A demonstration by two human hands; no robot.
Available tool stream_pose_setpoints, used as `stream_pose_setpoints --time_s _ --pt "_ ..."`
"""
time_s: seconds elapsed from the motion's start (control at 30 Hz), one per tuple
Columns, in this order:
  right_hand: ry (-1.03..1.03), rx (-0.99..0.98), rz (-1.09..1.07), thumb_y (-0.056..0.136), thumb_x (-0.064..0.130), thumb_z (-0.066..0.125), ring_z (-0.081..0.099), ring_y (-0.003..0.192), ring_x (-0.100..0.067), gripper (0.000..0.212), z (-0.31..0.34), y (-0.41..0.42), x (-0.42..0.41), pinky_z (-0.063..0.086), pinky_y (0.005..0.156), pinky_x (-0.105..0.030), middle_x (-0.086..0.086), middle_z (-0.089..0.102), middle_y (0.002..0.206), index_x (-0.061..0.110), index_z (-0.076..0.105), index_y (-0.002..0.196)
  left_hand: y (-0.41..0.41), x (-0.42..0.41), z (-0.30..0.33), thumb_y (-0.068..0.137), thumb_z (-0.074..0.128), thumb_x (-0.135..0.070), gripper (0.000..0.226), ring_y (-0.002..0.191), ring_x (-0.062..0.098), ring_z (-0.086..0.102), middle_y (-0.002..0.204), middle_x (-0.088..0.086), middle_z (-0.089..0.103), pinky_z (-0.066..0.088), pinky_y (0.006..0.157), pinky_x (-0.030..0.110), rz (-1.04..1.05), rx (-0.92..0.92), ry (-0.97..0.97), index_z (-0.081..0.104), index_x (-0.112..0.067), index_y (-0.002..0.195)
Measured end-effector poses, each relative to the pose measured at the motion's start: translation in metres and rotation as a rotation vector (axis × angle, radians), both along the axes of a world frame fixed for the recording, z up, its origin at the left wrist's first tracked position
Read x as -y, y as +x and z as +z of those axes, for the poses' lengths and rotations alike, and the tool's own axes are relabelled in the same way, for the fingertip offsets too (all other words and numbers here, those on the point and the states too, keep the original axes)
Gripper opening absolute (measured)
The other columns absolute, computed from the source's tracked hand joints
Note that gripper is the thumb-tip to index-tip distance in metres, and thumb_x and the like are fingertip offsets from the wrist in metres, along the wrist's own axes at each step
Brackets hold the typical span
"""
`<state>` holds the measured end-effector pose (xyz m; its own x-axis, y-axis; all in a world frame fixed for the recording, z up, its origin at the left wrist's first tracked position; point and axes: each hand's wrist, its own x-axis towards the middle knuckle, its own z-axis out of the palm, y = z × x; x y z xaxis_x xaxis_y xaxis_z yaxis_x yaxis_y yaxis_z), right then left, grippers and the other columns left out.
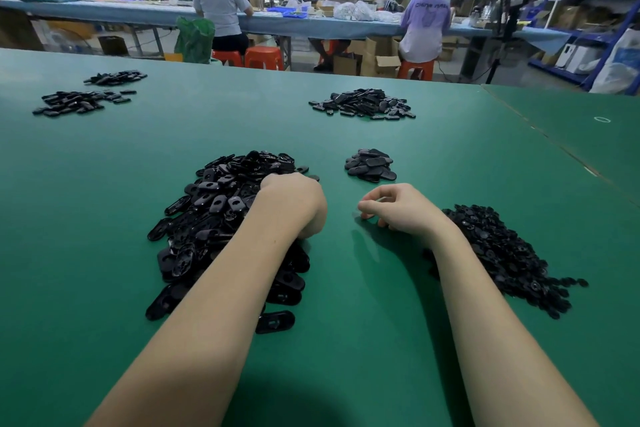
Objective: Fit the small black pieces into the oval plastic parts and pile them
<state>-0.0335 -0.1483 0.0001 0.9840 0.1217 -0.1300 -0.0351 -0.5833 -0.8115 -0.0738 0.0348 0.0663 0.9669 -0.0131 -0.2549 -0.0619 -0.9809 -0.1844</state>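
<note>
1. A wide green bench [104, 218] fills the view, carrying several heaps of black plastic. A busy workshop with seated people lies beyond it.

2. The largest heap, the oval plastic parts [214, 204], lies left of centre. The left hand [294, 204] rests on its right edge, fingers curled down into the parts. Whether this grip has closed on a part, I cannot tell. Risk: digging in may push loose ovals off the heap, or lift two at once.

3. A broad heap of small black pieces [502, 253] sits at the right, just beside the right forearm. Risk: the forearm may sweep pieces away as it moves.

4. The right hand [398, 208] hovers low over bare bench between the two heaps, fingers loosely curled. Nothing visible is held, though a tiny piece at the fingertips would be hard to see.

5. A small pile of what look like finished parts [370, 165] lies just beyond the hands. Risk: a tossed part may slide off, or unfinished ovals may get mixed in, since everything is black.

6. Three more dark piles [363, 104] sit farther back.
</note>
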Motion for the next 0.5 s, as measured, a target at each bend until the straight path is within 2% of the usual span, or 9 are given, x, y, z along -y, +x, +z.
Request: stream_pose_setpoints --time_s 0.07,0.17,0.37,0.43,0.5 --pt "-0.001 -0.001 0.001 0.089 0.035 0.072 0.061 0.057 -0.003 0.011 -0.001 0.000 0.000 0.047 0.069 -0.024 0.013 0.078 0.083 0.025 0.074 0.092 0.000 0.000 -0.004 0.090 0.054 -0.011 0.024 0.091 0.029 0.047 0.116 0.008 0.051 0.040 0.080 0.035 0.012 -0.009 -0.031 0.055 -0.016 0.113" --pt "0.004 -0.003 -0.001 0.089 0.035 0.072 0.061 0.055 -0.001 0.011 0.000 0.000 -0.001 0.047 0.071 -0.025 0.013 0.078 0.084 0.025 0.074 0.091 -0.001 -0.001 -0.004 0.090 0.052 -0.009 0.017 0.089 0.029 0.049 0.115 0.010 0.053 0.041 0.078 0.036 0.010 0.012 -0.062 0.054 -0.014 0.107" --pt "0.003 -0.004 0.012 0.090 0.034 0.071 0.061 0.056 0.000 0.010 0.002 -0.002 0.000 0.048 0.071 -0.025 0.013 0.078 0.084 0.025 0.075 0.092 0.007 -0.006 -0.005 0.088 0.055 -0.008 0.017 0.091 0.029 0.049 0.136 0.016 0.050 0.045 0.076 0.036 0.004 0.080 -0.116 0.053 -0.011 0.105" --pt "0.006 -0.006 0.012 0.090 0.034 0.071 0.061 0.056 -0.001 0.009 0.003 -0.003 0.000 0.047 0.070 -0.024 0.013 0.078 0.084 0.025 0.074 0.092 0.008 -0.007 -0.007 0.089 0.056 -0.010 0.025 0.091 0.029 0.051 0.130 0.017 0.049 0.045 0.074 0.036 0.037 0.097 -0.128 0.054 -0.011 0.113" --pt "0.011 -0.012 0.012 0.091 0.032 0.071 0.061 0.058 -0.003 0.009 0.005 -0.005 0.000 0.047 0.068 -0.022 0.011 0.079 0.085 0.024 0.074 0.093 0.010 -0.006 -0.008 0.086 0.055 -0.008 0.025 0.090 0.029 0.055 0.115 0.014 0.052 0.045 0.070 0.035 0.046 0.151 -0.188 0.055 -0.010 0.111"
